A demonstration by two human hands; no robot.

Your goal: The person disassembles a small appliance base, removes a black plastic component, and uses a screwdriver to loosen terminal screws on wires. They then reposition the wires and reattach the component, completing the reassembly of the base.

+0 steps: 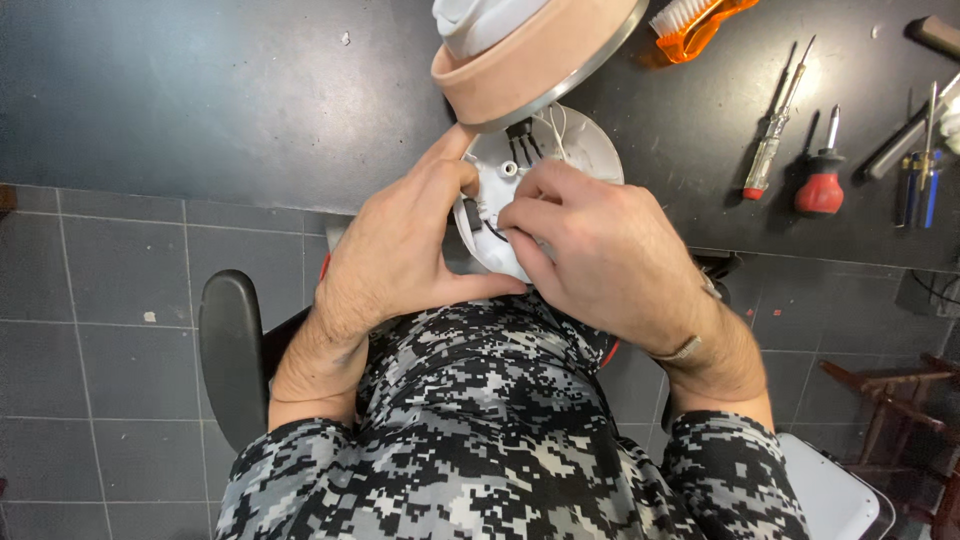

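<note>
Opened round appliance base (560, 150), wiring exposed, worked at surface (200, 90) edge.
Base gripped by left hand (400, 240); right hand (590, 250) fingers pinched, seemingly on a small inner part; peach housing (530, 60) lifted clear, unfitted.

On your dark bench (200, 90) lies an orange brush (700, 20) at the far edge. To its right lie a clear-handled screwdriver (770, 140), a red-handled one (822, 180) and a blue-handled one (925, 180). A wooden stool (890, 390) stands on the tiled floor (100, 350).

White round base (590, 140) — peach-coloured housing (520, 75), orange brush (700, 20), red-handled screwdriver (820, 185).
</note>
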